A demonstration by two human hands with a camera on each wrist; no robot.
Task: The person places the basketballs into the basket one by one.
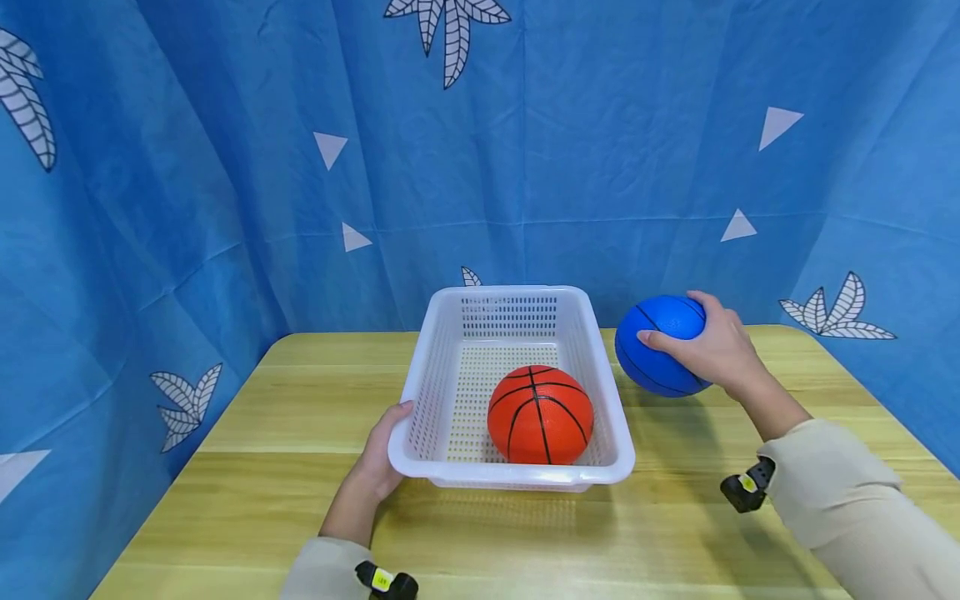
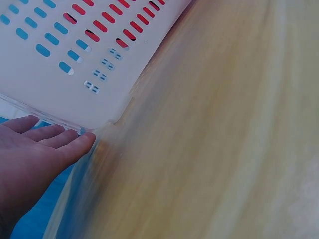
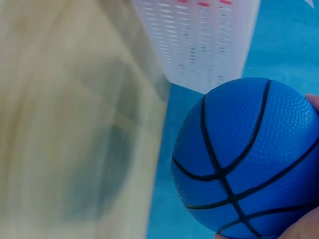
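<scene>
A white plastic basket [image 1: 510, 477] with slotted walls stands on the wooden table. Inside it, toward the front right, lies an orange-red basketball [image 1: 540, 415]. My left hand [image 1: 380, 454] holds the basket's left edge near the front corner, one digit over the rim. In the left wrist view its other fingers [image 2: 75, 148] lie fairly straight against the outer side. To the right of the basket, my right hand [image 1: 716, 346] grips a blue basketball [image 3: 249, 159] above the tabletop, thumb on the near side and fingers over the far top. The ball's underside hides from the head view.
The light wooden tabletop [image 1: 247, 467] stretches around the basket, its back edge close behind. A blue curtain [image 1: 600, 150] with white leaves and triangles hangs at the back and sides. Black devices with yellow labels [image 1: 746, 483] sit at both wrists.
</scene>
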